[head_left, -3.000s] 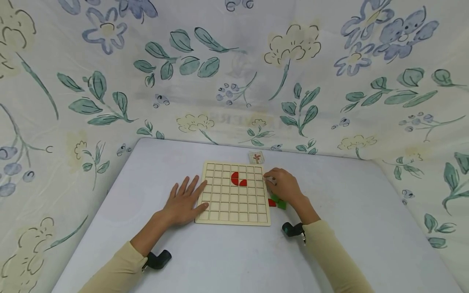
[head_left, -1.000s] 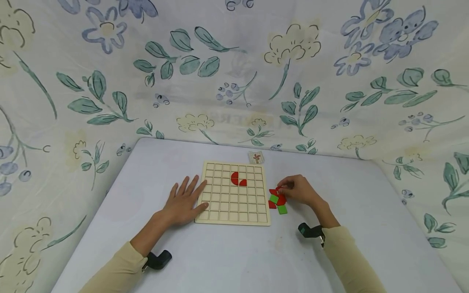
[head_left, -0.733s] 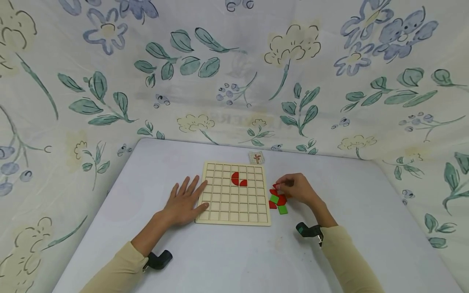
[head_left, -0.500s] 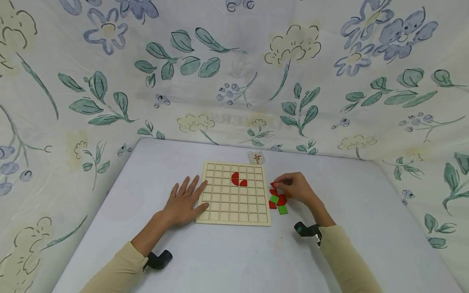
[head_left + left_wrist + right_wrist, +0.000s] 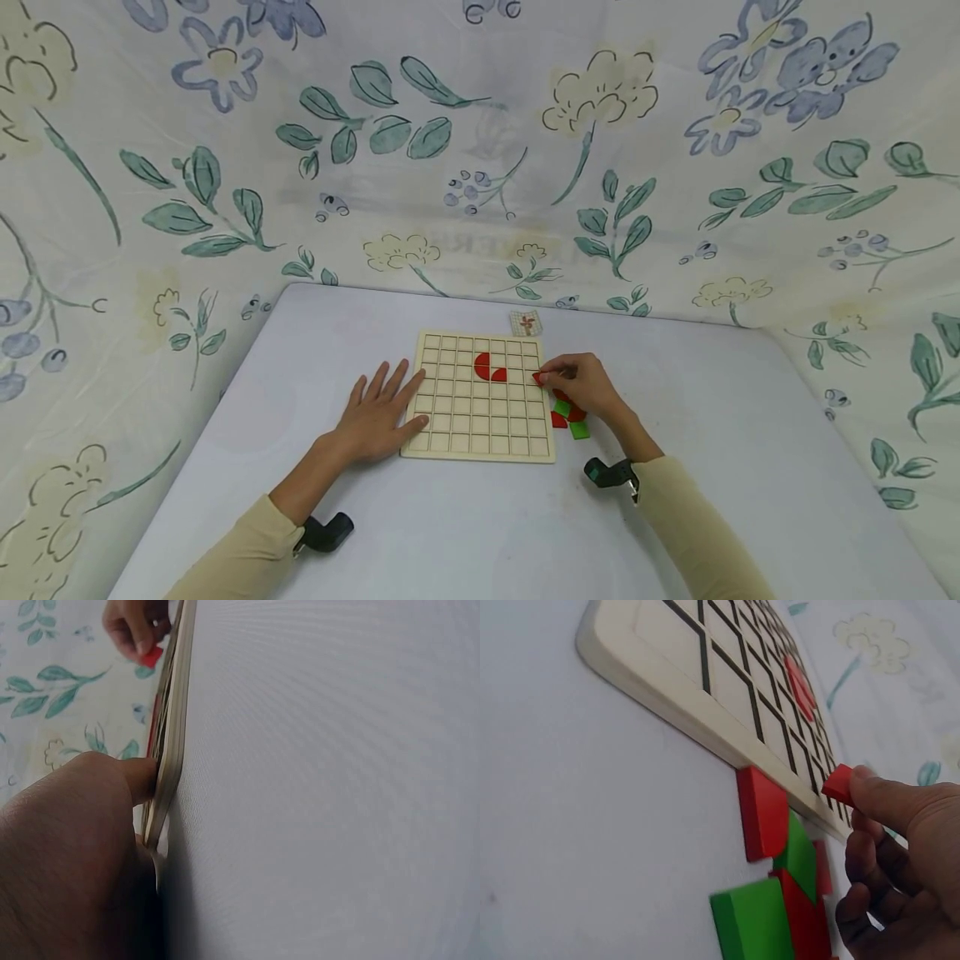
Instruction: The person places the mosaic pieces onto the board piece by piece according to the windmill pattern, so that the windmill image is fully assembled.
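A pale wooden grid board (image 5: 480, 421) lies on the white table, with red quarter-round tiles (image 5: 482, 363) set in a few of its squares. My left hand (image 5: 372, 421) is spread flat, its fingers and thumb resting on the board's left edge. In my right hand (image 5: 585, 385), thumb and fingertips pinch a small red tile (image 5: 838, 784) just above the board's right edge. Below that hand lies a loose pile of red tiles (image 5: 763, 814) and green square tiles (image 5: 757, 922), beside the board. Part of the pile is hidden by the hand in the head view.
A small patterned card (image 5: 526, 323) with a red figure on a grid lies behind the board's far right corner. The white table (image 5: 465, 525) reaches back to a floral cloth (image 5: 487, 167). A black wrist camera (image 5: 327, 532) sits on each forearm.
My right hand went from the board's right edge to the pile, pinched a red tile there, and has carried it left to the board's edge. The left hand has stayed put.
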`<state>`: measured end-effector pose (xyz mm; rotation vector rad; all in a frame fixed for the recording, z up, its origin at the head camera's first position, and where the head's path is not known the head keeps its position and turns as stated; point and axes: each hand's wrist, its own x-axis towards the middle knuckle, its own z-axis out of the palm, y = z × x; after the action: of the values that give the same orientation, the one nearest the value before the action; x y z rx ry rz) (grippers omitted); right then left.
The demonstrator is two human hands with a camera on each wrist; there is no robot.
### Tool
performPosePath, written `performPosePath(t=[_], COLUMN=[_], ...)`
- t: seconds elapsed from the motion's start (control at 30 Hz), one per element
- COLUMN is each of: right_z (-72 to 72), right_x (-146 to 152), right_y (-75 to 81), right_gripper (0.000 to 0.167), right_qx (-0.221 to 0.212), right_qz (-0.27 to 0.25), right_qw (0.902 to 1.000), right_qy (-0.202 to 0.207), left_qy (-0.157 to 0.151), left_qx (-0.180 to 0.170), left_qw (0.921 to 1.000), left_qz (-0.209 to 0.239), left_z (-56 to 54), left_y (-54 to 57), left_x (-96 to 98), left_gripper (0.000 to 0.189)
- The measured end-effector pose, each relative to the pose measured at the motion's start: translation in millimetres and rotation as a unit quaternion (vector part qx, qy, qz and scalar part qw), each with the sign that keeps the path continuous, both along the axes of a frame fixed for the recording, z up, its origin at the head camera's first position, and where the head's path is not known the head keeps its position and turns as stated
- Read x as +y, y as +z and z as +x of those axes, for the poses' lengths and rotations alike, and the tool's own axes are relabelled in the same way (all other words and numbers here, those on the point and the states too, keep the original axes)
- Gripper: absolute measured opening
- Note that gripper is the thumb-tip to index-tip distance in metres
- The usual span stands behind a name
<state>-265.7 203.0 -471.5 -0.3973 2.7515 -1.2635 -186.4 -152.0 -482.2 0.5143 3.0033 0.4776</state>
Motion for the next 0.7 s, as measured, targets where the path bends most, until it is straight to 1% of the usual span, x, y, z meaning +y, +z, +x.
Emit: performPosePath(t=[0.07, 0.3, 0.6, 0.7], right_z=[-1.0, -2.9, -0.3, -0.2], right_x=[-4.6, -18.8, -33.2, -37.4], right_y=[-1.6, -4.2, -3.7, -4.8], right_gripper=[0.012, 0.010, 0.007, 0.007], right_qx=[0.004, 0.025, 0.052, 0.059], right_qz=[0.000, -0.022, -0.017, -0.014], right_qw=[1.0000, 0.9994, 0.9984, 0.9980], right_qy=[0.002, 0.009, -0.012, -0.019], left_qy=[0.001, -0.001, 0.000, 0.002], left_qx=[-0.001, -0.001, -0.004, -0.005], left_qw=[1.0000, 1.0000, 0.9999, 1.0000], left_qz=[0.000, 0.007, 0.015, 0.007], left_z=[0.5, 0.3, -1.4, -1.1], left_y=[0.2, 0.3, -2.5, -2.0], left_x=[-0.1, -0.7, -0.2, -0.1], left_gripper=[0.075, 0.074, 0.074, 0.075])
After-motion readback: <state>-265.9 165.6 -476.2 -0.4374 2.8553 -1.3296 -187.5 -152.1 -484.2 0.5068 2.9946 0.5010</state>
